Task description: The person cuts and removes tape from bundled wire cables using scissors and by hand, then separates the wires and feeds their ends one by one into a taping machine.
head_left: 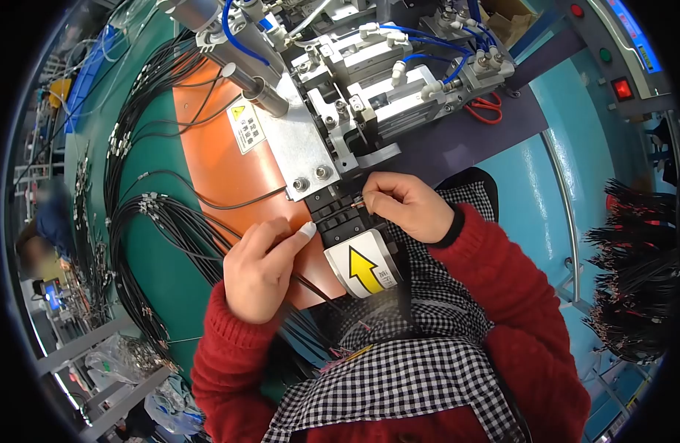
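Observation:
My left hand [259,266] is closed at the left edge of a small black fixture block [341,219], with a white cover [308,229] on one fingertip. A thin black cable [330,216] appears to run across the block from those fingertips; the fingers partly hide it. On the other side my right hand [408,208] pinches the cable's thin, copper-coloured wire end [358,203]. Just above both hands stands the metal press machine [299,151], and below the block is a white plate with a yellow arrow [363,269].
Bundles of black cables [144,214] lie on the green table [152,273] and orange sheet [214,170] at left. Red-handled scissors [486,109] rest behind the machine. More cables [628,273] hang at right, below a control panel [620,55].

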`<move>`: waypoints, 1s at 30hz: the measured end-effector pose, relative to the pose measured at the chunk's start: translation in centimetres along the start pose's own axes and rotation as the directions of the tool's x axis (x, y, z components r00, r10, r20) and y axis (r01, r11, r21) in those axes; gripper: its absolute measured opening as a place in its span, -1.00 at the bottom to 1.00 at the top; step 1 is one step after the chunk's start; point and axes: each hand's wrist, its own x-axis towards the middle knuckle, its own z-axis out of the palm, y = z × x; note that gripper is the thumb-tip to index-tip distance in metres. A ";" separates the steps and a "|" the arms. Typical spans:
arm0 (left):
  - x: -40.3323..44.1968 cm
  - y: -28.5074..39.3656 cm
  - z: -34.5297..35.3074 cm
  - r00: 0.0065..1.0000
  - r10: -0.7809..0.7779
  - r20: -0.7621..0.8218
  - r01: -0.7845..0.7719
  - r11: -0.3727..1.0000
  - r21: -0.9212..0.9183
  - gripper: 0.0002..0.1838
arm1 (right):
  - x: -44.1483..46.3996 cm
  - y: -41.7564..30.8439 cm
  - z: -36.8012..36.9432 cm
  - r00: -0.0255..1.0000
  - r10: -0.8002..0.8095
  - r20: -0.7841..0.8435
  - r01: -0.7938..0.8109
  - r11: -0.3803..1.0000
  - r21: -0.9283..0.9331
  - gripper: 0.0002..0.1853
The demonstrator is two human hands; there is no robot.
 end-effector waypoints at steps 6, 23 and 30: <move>-0.7 -0.9 0.9 0.991 0.122 -0.059 -0.120 0.992 0.038 -0.73 | 0.0 -0.2 -0.1 1.000 0.009 0.009 -0.009 1.000 -0.027 -0.87; -1.9 3.9 -1.2 0.921 0.387 0.052 -0.365 0.900 -0.236 -0.82 | -2.8 -2.4 -1.0 0.978 0.079 -0.192 -0.118 0.972 -0.202 -0.88; 0.2 3.8 -1.9 0.957 0.059 0.284 0.093 0.865 -0.493 -0.83 | -3.9 -4.2 1.0 0.959 -0.064 -0.276 0.003 0.976 -0.216 -0.90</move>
